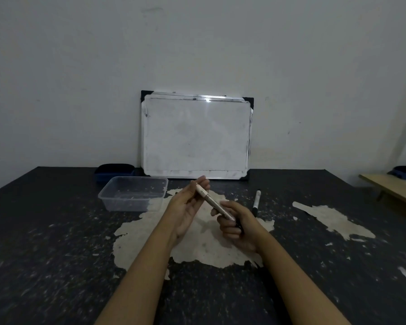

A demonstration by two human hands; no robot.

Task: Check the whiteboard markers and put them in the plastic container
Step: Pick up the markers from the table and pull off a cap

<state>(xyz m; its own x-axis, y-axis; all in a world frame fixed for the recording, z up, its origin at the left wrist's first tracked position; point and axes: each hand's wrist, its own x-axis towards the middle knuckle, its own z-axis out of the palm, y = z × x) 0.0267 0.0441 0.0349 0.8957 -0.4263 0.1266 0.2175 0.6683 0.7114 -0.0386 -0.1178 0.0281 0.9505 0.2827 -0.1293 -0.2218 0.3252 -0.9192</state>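
A white-barrelled whiteboard marker (212, 201) is held slantwise above the table between both hands. My left hand (188, 206) pinches its upper end with the fingertips. My right hand (236, 222) is closed around its lower end, where a dark cap part shows. A second marker (256, 202) with a black cap lies on the table just right of my right hand. The clear plastic container (108, 197) stands to the left of my hands; I cannot tell if anything lies in it. A small whiteboard (196, 136) leans against the wall behind, its surface smudged.
A dark blue eraser-like box (115, 171) sits behind the container by the wall. The black tabletop (56, 254) has large peeled pale patches. A wooden bench (394, 187) with a dark object on it stands at the far right.
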